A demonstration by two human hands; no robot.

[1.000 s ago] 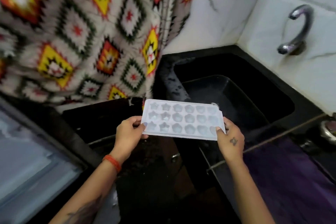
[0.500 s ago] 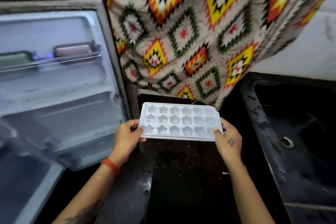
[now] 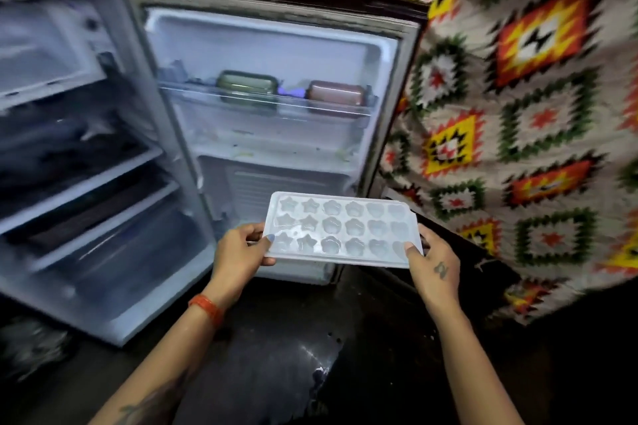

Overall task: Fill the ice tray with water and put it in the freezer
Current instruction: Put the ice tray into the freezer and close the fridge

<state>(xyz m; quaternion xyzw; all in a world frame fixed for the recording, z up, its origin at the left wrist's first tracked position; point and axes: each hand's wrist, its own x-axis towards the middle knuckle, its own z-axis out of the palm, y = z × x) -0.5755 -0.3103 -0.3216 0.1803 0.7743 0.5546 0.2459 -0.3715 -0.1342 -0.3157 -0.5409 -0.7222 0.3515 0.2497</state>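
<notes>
Two hands are on one white ice tray [image 3: 340, 229], carried flat in front of the open fridge [image 3: 103, 148]. The left hand [image 3: 238, 254] pinches the tray's left short edge, thumb lying on top by the near corner and fingers curled underneath; the right hand [image 3: 433, 266] grips the right short edge the same way, thumb on the rim, fingers tucked below. The tray shows three rows of six moulds, eighteen in all: two columns of stars on the left, then rounder flower and heart-like shapes toward the right. Whether water sits in them cannot be told from here. One orange band [image 3: 207, 309] circles the left wrist, and one small tattoo mark [image 3: 441, 269] sits on the back of the right hand. Behind the tray stands the fridge door [image 3: 276, 55], swung wide, with one clear door shelf [image 3: 266, 103] holding two containers, one green [image 3: 247, 88] and one reddish-brown [image 3: 336, 95], side by side but apart. To the left, the fridge interior shows three blurred shelves stacked one above another, with dark contents too smeared to name. On the right hangs one patterned cloth [image 3: 518, 97], diamonds in yellow, red and green, draped down over a dark counter edge. The floor [image 3: 276, 373] below is dark and glossy.
</notes>
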